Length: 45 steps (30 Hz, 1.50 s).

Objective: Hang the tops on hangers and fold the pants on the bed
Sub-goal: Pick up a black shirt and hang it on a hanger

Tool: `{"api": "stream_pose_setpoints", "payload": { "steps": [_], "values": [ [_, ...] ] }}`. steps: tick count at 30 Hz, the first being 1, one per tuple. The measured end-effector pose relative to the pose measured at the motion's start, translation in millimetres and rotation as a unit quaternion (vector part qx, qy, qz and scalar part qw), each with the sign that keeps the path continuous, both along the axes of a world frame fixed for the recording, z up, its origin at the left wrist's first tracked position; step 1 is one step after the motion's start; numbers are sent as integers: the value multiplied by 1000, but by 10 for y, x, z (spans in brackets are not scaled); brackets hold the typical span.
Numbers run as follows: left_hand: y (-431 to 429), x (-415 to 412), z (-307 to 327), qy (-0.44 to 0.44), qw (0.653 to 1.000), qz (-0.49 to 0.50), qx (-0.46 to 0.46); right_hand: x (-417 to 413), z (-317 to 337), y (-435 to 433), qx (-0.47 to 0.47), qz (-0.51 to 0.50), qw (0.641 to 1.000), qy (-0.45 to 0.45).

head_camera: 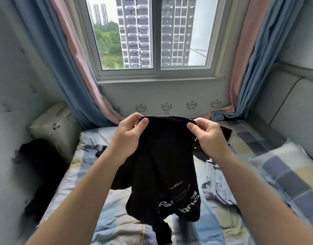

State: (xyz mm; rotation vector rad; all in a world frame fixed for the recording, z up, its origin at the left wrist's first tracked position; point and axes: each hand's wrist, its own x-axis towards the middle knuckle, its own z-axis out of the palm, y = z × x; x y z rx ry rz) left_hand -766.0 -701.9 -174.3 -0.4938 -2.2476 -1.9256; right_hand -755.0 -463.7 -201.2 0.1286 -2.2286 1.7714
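Observation:
I hold a black garment [162,160] with white lettering near its lower part up over the bed [117,223]. My left hand [129,137] pinches its top edge on the left side. My right hand [208,135] pinches the same edge on the right. The cloth hangs down between my forearms and its lowest end reaches the bedding. A grey-blue garment [217,188] lies crumpled on the bed to the right. Another black garment [205,154] with a white logo lies behind it, partly hidden. No hanger is in view.
A dark heap [39,174] sits at the bed's left side against the padded wall. A white pillow [53,128] stands at the back left, a checked pillow [290,177] lies right. Curtains [78,85] frame the window [152,36] ahead.

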Motion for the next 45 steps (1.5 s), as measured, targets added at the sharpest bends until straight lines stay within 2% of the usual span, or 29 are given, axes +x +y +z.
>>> {"api": "stream_pose_setpoints", "payload": {
  "steps": [5, 9, 14, 20, 25, 28, 32, 35, 40, 43, 45],
  "values": [
    [-494, 86, 81, -54, 997, 48, 25, 61, -120, -667, 27, -6, 999, -18],
    [-700, 198, 27, -102, 987, 96, 76, 265, -307, -1149, 3, 84, 995, -57],
    [-788, 350, -73, -157, 969, 98, 165, 523, -581, -1688, 15, 157, 978, -135],
    [-857, 437, -212, -182, 957, 101, 202, 422, -909, -1899, 134, 44, 980, -142],
    [-1033, 395, -319, -170, 946, 148, 232, 318, -1372, -1491, 220, -4, 953, -208],
    [-1178, 300, -410, -186, 933, 184, 248, 371, -1476, -1175, 230, -37, 949, -214],
    [-1240, 180, -632, -223, 924, 204, 233, 402, -1297, -933, 198, -44, 961, -189],
    [-1178, 146, -812, -245, 934, 180, 185, 416, -1087, -897, 115, -15, 975, -190],
    [-913, 387, -971, -320, 947, 16, 21, 473, -852, -963, -27, 20, 978, -207],
    [-693, 627, -1057, -320, 944, -62, -52, 530, -709, -1052, -107, 27, 968, -224],
    [-572, 750, -1116, -298, 947, -97, -69, 573, -622, -1100, -122, 45, 966, -222]
  ]
}}
